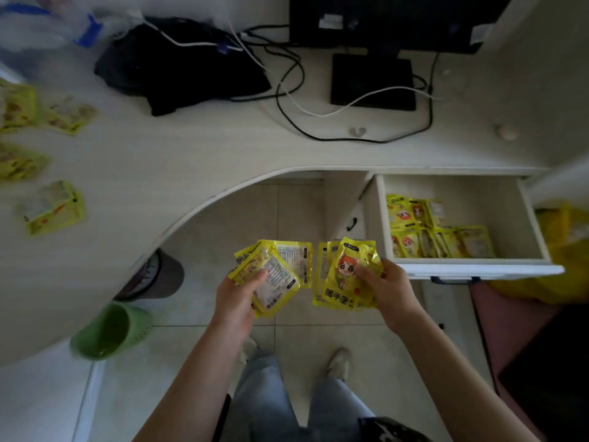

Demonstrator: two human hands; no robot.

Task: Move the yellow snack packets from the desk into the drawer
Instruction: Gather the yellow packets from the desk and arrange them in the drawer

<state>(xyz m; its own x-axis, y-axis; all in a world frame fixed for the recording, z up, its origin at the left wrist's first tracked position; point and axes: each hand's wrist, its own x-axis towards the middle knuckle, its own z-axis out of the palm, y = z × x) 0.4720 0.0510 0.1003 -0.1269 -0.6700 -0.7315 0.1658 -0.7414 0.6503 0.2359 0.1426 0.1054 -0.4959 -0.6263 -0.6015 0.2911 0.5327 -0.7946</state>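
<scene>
Both hands grip fanned stacks of yellow packets: the left hand (242, 301) one stack (274, 275), the right hand (387, 291) another (345, 275). Loosely pinched (slick foil), a packet could slide out onto the floor (302, 218) short of the open drawer (478, 269).

Open drawer (379, 215): right half bare, packets (427, 231) crowd its left.

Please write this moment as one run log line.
left hand: holds packets | right hand: holds packets | drawer: open, partly filled | desk: packets remain
</scene>
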